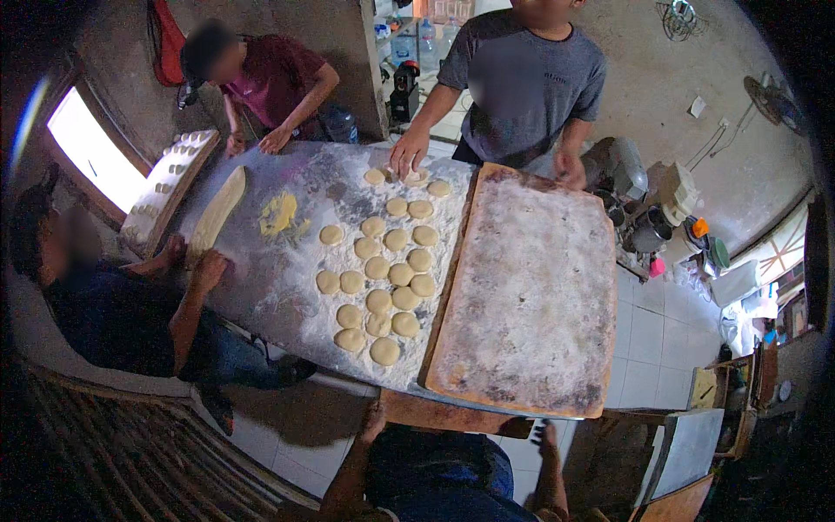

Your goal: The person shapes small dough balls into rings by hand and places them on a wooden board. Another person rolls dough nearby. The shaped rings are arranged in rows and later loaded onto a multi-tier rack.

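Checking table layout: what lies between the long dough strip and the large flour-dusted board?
From the strip to the board, the head view shows a yellow patch, then pale dough rounds on the floured tabletop, with a co-worker's hand at the far ones.

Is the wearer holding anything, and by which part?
The left hand appears to hold the wooden board by its left end; whether the right hand holds anything is unclear.

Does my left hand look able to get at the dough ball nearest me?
Probably yes: nothing covers that dough ball, and the way over the near edge of the table looks free. The left hand may be gripping the end of the wooden board, though, so it may need freeing.
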`<action>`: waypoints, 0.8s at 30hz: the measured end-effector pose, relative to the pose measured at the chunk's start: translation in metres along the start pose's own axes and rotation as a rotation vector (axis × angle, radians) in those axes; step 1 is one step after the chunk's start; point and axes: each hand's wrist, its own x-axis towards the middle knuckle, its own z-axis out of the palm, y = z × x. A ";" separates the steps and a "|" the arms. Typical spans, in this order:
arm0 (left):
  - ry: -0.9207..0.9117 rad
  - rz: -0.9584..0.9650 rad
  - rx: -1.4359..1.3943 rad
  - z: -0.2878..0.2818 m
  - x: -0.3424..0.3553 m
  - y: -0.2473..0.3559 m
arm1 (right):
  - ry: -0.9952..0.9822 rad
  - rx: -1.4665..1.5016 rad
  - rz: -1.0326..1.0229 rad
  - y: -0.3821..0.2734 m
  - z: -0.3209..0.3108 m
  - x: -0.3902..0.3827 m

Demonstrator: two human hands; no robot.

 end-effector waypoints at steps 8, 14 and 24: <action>-0.131 0.126 0.020 0.012 0.050 -0.019 | 0.276 -0.317 -0.503 0.015 0.063 -0.046; -0.106 0.009 0.325 0.028 0.094 -0.039 | -0.695 -1.094 -0.864 -0.130 0.175 -0.202; -0.507 0.287 0.159 -0.141 0.050 0.026 | 0.003 -1.011 -1.359 -0.305 0.434 -0.277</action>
